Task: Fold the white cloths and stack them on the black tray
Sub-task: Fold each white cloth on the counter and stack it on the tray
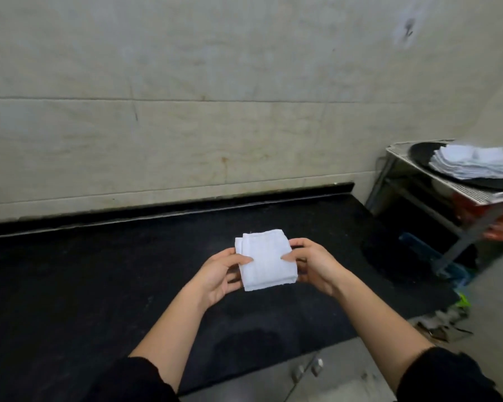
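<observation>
Pinching the folded cloth (265,262) on both sides with left hand (221,274) and right hand (314,265), so prob just needs carrying right onto the stack (476,165) on the tray (421,158).

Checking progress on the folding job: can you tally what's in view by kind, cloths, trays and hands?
Folded white cloth, held: 1
Stack of white cloths, layers too blurred to count: 1
Black tray: 1
Hands: 2, left hand and right hand
Total: 5
</observation>
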Motion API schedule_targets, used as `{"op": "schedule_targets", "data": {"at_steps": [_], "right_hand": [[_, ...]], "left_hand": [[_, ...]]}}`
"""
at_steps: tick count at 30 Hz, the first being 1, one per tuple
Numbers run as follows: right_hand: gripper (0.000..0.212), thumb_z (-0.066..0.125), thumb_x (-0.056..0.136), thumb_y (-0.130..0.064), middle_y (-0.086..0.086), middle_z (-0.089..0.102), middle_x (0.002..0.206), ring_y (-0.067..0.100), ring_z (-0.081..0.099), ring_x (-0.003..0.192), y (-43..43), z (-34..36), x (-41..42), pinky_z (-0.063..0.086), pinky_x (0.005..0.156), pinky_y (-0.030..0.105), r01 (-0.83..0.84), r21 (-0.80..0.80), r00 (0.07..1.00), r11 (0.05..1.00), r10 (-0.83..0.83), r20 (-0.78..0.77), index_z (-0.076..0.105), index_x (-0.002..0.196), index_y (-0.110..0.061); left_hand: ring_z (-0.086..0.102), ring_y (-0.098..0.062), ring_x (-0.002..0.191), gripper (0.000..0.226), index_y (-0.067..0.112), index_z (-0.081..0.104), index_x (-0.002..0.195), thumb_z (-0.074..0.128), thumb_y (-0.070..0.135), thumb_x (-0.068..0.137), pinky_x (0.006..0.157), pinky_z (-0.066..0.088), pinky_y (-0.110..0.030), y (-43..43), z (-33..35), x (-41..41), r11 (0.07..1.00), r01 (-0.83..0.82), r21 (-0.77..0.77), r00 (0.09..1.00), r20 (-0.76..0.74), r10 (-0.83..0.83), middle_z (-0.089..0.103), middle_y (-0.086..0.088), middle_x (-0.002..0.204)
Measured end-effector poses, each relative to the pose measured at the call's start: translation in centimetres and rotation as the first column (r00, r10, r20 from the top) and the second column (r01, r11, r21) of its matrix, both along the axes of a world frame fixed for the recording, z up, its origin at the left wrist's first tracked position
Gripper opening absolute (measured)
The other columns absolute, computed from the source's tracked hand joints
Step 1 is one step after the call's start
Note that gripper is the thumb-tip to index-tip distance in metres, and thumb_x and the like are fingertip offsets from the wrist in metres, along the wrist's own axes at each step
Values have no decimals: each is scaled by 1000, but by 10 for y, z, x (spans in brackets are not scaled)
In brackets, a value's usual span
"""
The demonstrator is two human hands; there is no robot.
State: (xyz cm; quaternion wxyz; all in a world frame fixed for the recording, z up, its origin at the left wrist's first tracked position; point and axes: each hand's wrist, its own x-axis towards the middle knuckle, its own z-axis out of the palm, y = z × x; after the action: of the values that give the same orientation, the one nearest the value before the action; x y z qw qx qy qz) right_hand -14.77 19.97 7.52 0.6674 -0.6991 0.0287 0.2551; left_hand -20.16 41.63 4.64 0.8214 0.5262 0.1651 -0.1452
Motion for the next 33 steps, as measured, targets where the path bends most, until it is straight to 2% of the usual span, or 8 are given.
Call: {"op": "schedule_targets", "data": {"at_steps": [9,14,18,22,25,29,33], "right_hand": [[34,69,73,-7,10,72,96,24,68,85,-180,33,65,55,71,37,222,-13,974,975,-221,58,65,106,-14],[34,67,76,-5,9,71,91,22,67,80,-257,51,103,55,64,32,315,-7,947,949,-313,76,64,109,-11],[32,65,77,-2,5,68,77,15,64,62,-311,62,139,49,49,25,349,-10,933,937,-347,95,64,109,-7],[33,64,79,-4,6,66,82,18,59,67,-363,70,183,49,58,27,389,6,915,921,-388,111,65,111,-8],[29,65,80,-4,4,66,78,13,58,60,-399,80,216,48,53,24,403,19,908,915,-402,121,66,108,-11],[27,67,79,-4,4,71,80,15,62,67,-452,101,261,50,54,24,442,52,880,895,-444,166,68,105,-10],[19,67,80,-2,-2,68,67,9,59,52,-491,111,292,49,47,21,430,58,886,901,-433,163,65,92,-16]], "left_hand": [[72,-19,96,37,16,68,112,72,6,76,67,59,-31,-178,33,111,983,178,39,984,22,-179,74,-4,109],[74,-17,90,33,14,70,108,73,7,76,64,58,-30,-253,56,169,958,275,84,959,48,-280,75,-5,105],[74,-18,89,32,12,70,107,73,6,76,65,59,-30,-306,67,218,939,327,101,940,69,-335,75,-6,103],[73,-14,80,24,13,70,99,71,5,77,60,58,-27,-362,77,273,930,358,87,929,68,-364,74,-4,100],[73,-12,74,19,14,70,93,69,4,78,57,57,-25,-400,90,312,919,381,100,919,63,-388,75,-2,94],[73,-10,74,19,16,68,94,70,6,78,59,57,-24,-447,113,359,900,419,118,897,100,-431,76,2,90],[73,-10,72,19,16,66,97,67,4,82,60,58,-24,-485,126,387,895,420,150,889,129,-439,76,1,89]]}}
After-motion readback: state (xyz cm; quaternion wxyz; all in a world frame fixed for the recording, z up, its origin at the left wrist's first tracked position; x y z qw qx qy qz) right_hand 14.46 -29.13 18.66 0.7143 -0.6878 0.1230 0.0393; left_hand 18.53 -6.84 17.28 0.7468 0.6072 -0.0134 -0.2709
